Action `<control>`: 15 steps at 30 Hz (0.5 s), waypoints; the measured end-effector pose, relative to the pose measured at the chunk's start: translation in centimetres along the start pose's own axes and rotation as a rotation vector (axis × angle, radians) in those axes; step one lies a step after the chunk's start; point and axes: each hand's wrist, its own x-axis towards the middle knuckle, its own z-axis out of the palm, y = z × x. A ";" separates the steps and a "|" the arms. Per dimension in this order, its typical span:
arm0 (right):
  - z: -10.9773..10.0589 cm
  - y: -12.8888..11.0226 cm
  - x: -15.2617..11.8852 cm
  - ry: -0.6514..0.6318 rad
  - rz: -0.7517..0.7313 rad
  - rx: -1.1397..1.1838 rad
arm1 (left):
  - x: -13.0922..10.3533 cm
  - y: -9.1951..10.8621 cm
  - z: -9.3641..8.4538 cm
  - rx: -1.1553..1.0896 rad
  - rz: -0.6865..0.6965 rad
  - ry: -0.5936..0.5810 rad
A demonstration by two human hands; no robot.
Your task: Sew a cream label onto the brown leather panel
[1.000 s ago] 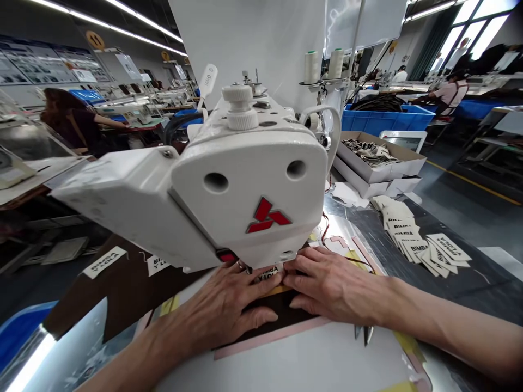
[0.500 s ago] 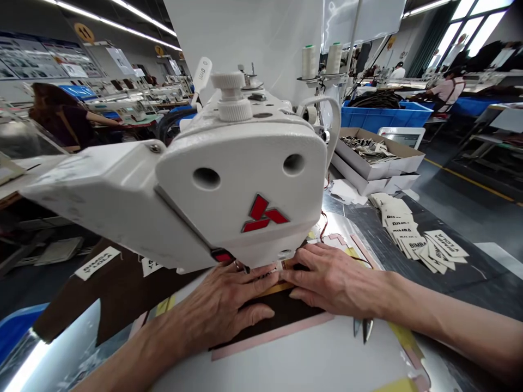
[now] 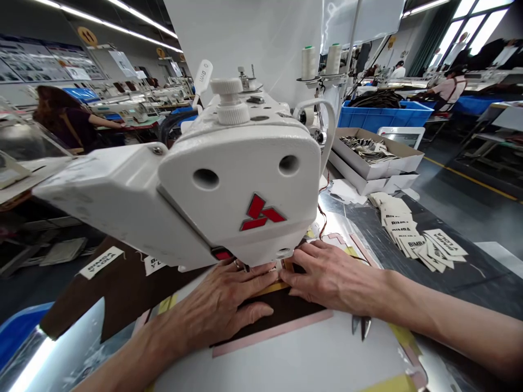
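My left hand (image 3: 226,299) lies flat with its fingers stretched out, pressing on a dark brown fabric piece (image 3: 281,309) under the head of a white sewing machine (image 3: 241,163). From the right, my right hand (image 3: 329,277) rests on the same work, fingers extended and their tips close to the left fingertips. Between the fingertips a small bit of a pale label shows; the fingers and the machine head hide most of it and the needle area. Metal thread snips (image 3: 362,328) stick out from beneath my right wrist.
Brown fabric with printed labels (image 3: 101,262) spreads at left. On the right side of the table lie several overlapping labels (image 3: 408,239), with a cardboard box (image 3: 402,166) of more labels behind. Thread cones (image 3: 308,62) and a blue crate (image 3: 384,117) stand farther back. People sit at other machines.
Both hands keep nearly the same place on the fabric. Less of the lettering by my left fingertips shows now. The view has shifted slightly.
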 end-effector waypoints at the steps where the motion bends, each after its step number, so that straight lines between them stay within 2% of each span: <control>1: 0.0 0.0 -0.2 -0.003 0.001 0.007 | 0.1 0.0 0.0 0.001 0.002 -0.001; 4: 0.0 -0.3 -1.2 0.013 0.022 0.035 | 0.2 -0.1 0.0 -0.002 0.015 0.009; 8: -0.7 -0.6 -4.0 0.135 0.076 0.064 | 0.2 -0.1 0.0 0.000 0.024 0.032; 11: -0.8 -0.4 -6.2 0.205 0.122 0.082 | 0.1 -0.2 0.1 0.010 0.008 -0.010; 15: -0.2 0.2 -7.9 0.216 0.162 0.113 | 0.1 -0.2 0.2 0.054 0.002 -0.047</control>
